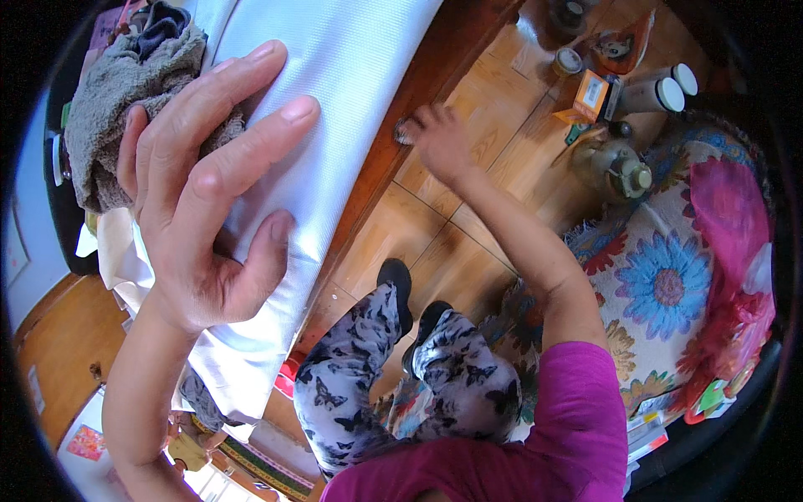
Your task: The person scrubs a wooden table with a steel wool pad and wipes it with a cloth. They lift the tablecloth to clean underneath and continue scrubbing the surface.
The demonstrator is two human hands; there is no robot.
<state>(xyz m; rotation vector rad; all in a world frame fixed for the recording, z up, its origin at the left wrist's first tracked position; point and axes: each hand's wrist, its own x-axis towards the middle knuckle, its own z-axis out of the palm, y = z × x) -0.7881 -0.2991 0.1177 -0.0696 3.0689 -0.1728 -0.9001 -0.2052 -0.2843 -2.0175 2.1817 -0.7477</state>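
Place: apparently a home
Floor [401, 222]: wood-patterned tiles
Floral cover [665, 280]: big blue and red blooms
White cloth [343, 54]: spread beside a rumpled grey-brown towel [113, 125]
Jars [652, 95]: white-lidded, near the floral cover

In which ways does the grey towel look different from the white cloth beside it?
The grey towel is crumpled in a heap, while the white cloth is mostly spread flat. The towel looks fluffy; the cloth looks smoother and finely textured. The towel covers a smaller area than the cloth. Both are fabric, and the left hand partly hides both.
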